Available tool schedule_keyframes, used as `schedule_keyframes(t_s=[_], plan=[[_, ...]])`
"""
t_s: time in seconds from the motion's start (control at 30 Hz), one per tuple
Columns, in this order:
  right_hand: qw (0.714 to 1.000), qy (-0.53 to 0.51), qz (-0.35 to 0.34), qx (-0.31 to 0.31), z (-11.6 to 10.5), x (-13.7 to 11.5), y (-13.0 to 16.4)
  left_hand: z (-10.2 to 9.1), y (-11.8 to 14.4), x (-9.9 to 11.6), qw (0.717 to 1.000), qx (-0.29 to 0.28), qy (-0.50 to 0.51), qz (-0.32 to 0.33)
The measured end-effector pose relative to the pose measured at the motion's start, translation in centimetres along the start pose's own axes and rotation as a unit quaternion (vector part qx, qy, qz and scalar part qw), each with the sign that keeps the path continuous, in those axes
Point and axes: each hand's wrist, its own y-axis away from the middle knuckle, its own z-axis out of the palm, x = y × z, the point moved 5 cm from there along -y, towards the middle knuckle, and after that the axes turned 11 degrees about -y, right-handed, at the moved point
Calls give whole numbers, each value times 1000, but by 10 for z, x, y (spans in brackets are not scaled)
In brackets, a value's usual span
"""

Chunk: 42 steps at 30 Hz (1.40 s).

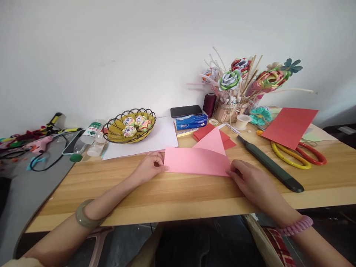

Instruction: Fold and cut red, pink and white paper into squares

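A folded sheet of pink paper (194,160) lies on the wooden table between my hands. My left hand (152,165) pinches its lower left corner between thumb and fingers. At the lower right corner, my right hand (244,176) grips the paper the same way. Behind the folded sheet, a pink paper triangle (213,141) points up and away; whether it belongs to the same sheet I cannot tell. Red paper pieces (204,130) lie just beyond it. To the right of my right hand rests a dark green cutter-like tool (269,163).
Scissors (290,155) with yellow and red handles lie at right under a red sheet (290,128). A yellow basket (111,130) holds paper flowers at back left. A tissue pack (190,122), thread spool (209,105) and flower container (229,112) stand behind. Plastic bottles (93,133) lie left.
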Motion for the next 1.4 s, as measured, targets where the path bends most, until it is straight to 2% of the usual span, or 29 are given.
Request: schedule_keyframes(t_s=[0.57,0.9,1.13,1.4], plan=[[998,52,-34,0,6,-2,0,2,0,-6,999,18,-47,8],[997,63,-49,12,4,-7,0,0,6,7,994,17,-91,51],[997,59,-39,9,5,-7,2,-2,8,11,990,9,-126,67],[999,31,7,4,2,4,-3,0,8,9,987,2,-153,53]])
